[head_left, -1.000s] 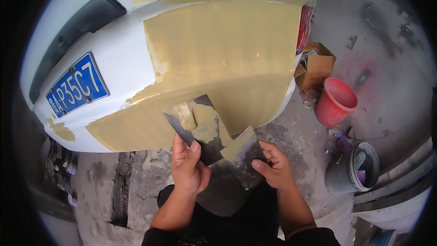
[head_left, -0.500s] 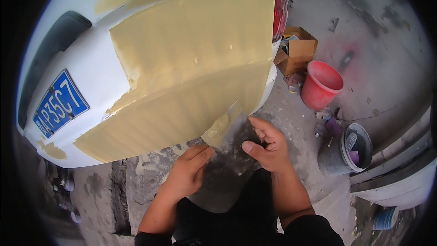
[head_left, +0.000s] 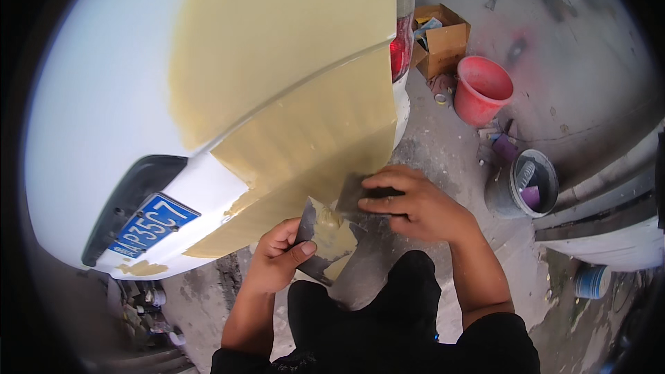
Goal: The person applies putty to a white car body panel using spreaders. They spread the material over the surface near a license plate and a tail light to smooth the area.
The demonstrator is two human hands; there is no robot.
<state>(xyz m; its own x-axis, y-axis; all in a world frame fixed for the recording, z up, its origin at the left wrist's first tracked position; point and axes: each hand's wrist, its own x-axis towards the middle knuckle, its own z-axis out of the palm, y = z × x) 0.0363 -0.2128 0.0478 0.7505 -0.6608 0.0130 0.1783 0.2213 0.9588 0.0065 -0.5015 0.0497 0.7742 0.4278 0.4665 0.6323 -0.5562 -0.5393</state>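
The white car's rear [head_left: 97,76] carries broad patches of beige filler [head_left: 284,69], a blue licence plate [head_left: 158,224] and a red tail light [head_left: 397,55]. My left hand [head_left: 280,256] grips a dark flat plate [head_left: 324,263] bearing beige paste [head_left: 331,228], thumb on its face. My right hand [head_left: 412,204] holds a dark flat spreader [head_left: 352,194], fingers over its back, with its edge at the paste on the plate. Both hands are below the car's filled lower panel.
At the right stand an open cardboard box [head_left: 447,48], a red bucket [head_left: 485,100], a grey bucket [head_left: 506,187] with things inside, and a blue tin [head_left: 592,281]. Small clutter [head_left: 145,312] lies at lower left. My black-clothed legs [head_left: 360,318] are below my hands.
My right hand has turned over the back of the spreader, now at the top of the left hand's plate. The view has shifted, so the car's upper panel shows more.
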